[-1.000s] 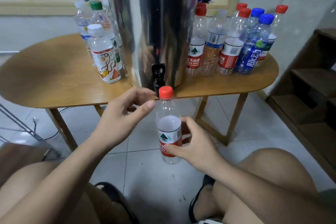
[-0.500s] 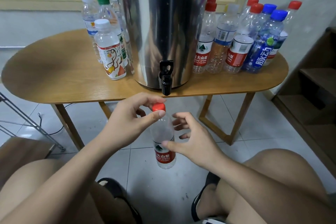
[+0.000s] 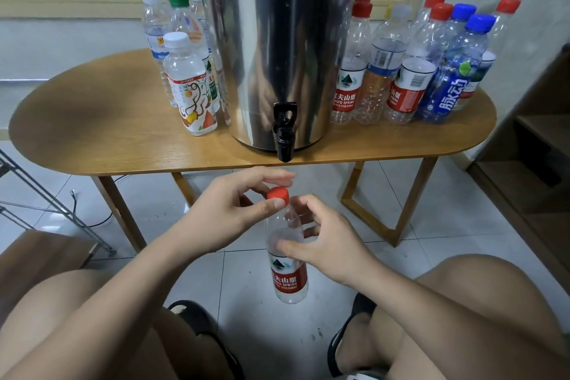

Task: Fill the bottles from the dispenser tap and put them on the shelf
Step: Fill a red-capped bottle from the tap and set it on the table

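Note:
A clear plastic bottle [image 3: 288, 274] with a red label and a red cap [image 3: 278, 195] is held upright over the floor, below the dispenser's black tap [image 3: 284, 133]. My left hand [image 3: 228, 216] pinches the red cap between thumb and fingers. My right hand [image 3: 324, 244] grips the bottle's upper body, thumb across the front. The steel dispenser [image 3: 277, 46] stands on the wooden table [image 3: 108, 133].
Several bottles [image 3: 185, 71] stand left of the dispenser and several more bottles [image 3: 416, 71] with red and blue caps on its right. A dark wooden shelf [image 3: 536, 163] is at the right wall. A metal rack [image 3: 37, 194] is at the left. My knees frame the tiled floor.
The bottle has come down and away from the tap. My left hand went from beside the cap to pinching it, and my right hand shifted up the bottle.

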The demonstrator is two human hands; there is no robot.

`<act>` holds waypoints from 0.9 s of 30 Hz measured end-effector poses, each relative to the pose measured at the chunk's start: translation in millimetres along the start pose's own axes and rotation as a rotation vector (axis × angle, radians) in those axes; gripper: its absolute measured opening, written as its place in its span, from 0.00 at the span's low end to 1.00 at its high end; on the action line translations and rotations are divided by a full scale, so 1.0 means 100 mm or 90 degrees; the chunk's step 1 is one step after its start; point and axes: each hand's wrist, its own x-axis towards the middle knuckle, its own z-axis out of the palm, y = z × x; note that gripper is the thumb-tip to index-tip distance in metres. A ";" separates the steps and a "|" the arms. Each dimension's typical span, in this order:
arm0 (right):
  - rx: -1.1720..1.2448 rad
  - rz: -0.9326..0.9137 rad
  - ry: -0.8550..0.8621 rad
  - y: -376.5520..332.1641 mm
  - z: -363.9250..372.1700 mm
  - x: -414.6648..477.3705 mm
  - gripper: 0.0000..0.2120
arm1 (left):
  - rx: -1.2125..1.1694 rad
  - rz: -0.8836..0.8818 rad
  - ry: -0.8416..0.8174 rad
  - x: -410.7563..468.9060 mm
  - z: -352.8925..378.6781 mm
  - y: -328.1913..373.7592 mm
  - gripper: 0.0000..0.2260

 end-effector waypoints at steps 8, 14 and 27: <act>-0.054 -0.022 -0.005 0.04 0.04 -0.02 0.26 | 0.079 0.011 -0.043 0.02 -0.08 -0.12 0.12; -0.120 -0.049 0.037 0.10 0.08 -0.02 0.28 | 0.187 0.008 0.009 0.05 -0.01 -0.08 0.16; -0.248 -0.070 0.096 0.15 0.09 0.06 0.33 | 0.254 -0.040 0.014 0.12 0.07 -0.10 0.34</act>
